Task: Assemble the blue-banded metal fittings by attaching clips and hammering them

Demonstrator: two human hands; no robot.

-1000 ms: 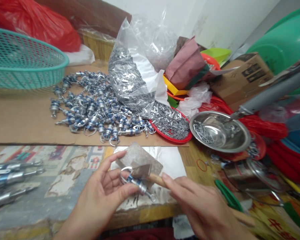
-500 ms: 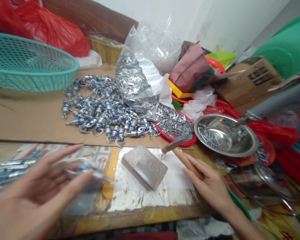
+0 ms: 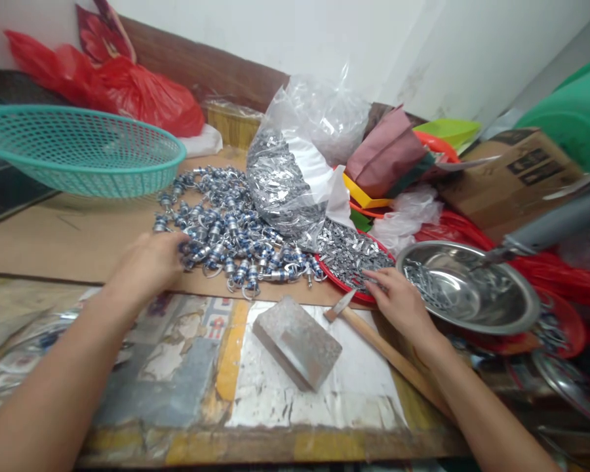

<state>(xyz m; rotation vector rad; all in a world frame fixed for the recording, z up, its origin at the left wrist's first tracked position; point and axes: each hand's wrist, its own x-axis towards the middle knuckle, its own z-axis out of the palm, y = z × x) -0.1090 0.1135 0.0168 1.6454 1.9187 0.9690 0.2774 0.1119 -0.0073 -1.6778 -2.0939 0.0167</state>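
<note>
Status, pls: where's our L hand (image 3: 160, 259)?

At the L side of our pile of blue-and-silver parts (image 3: 231, 229), on the cardboard (image 3: 54, 236). Fingertips mostly hidden, so we can't tell if we're gripping a pc.

OK, & our R hand (image 3: 398, 298)?

Fingertips at the R edge of our red plate (image 3: 339, 284), by the loose metal clips (image 3: 349, 252); steel bowl (image 3: 501, 285) just beside. Can't tell if we've one pinched.

Hammer (image 3: 381, 344)?

Lying diag., apart from our R hand's fingers: head over the white sheet (image 3: 364, 373), handle slanting down-R twd our forearm.

Metal block (image 3: 297, 344)?

Flat on that sheet, just L of the hammer head.

Anything behind?

Clear bag (image 3: 285, 183) of small metal pcs, btwn pile & plate. Teal basket (image 3: 103, 164) back L. Also some blurry pcs (image 3: 44, 341) lower L, partly behind our L forearm.
</note>
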